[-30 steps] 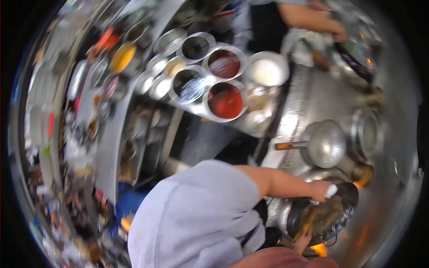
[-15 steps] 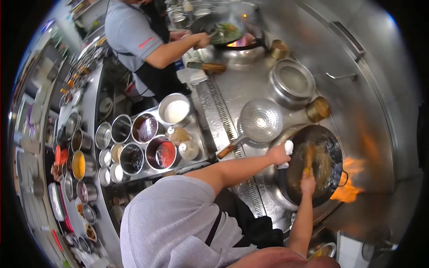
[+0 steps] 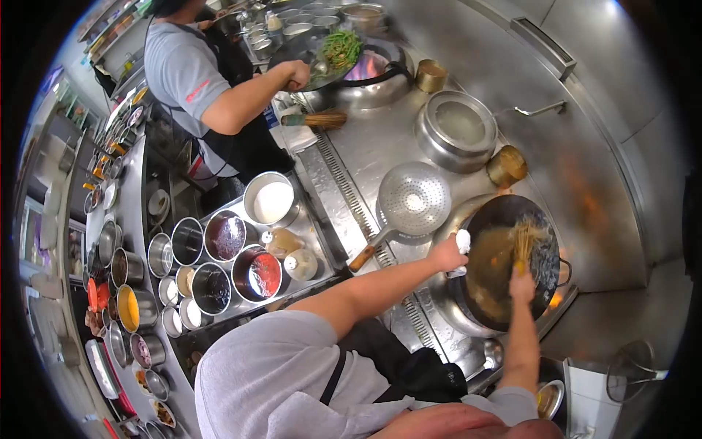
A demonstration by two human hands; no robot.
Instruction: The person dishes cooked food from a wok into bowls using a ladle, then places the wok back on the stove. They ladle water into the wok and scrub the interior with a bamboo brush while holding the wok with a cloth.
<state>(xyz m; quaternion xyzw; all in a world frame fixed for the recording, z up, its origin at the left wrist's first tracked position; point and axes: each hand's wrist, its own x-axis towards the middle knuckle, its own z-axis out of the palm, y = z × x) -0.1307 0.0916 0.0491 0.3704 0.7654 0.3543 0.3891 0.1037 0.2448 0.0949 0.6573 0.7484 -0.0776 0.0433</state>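
My left hand (image 3: 447, 253) is closed around a white cloth (image 3: 463, 242) at the left rim of a dark wok (image 3: 504, 322). Brownish liquid (image 3: 491, 265) lies in the wok. In my right hand (image 3: 522, 284) is the yellowish handle of a bamboo brush (image 3: 528, 240), whose bristles touch the wok's inside at its right part. The wok sits tilted over the burner, with a small flame (image 3: 556, 300) at its right edge.
A perforated ladle (image 3: 415, 199) lies left of the wok, beside a lidded metal pot (image 3: 459, 132) and a tin (image 3: 507, 167). Sauce containers (image 3: 257, 274) stand at the left. Another person (image 3: 190, 80) holds a second wok (image 3: 311, 55) with green food.
My right hand and the brush have moved to the wok's right side. The flame beside my wok has shrunk. The other person's wok has tipped up and shifted left off the burner.
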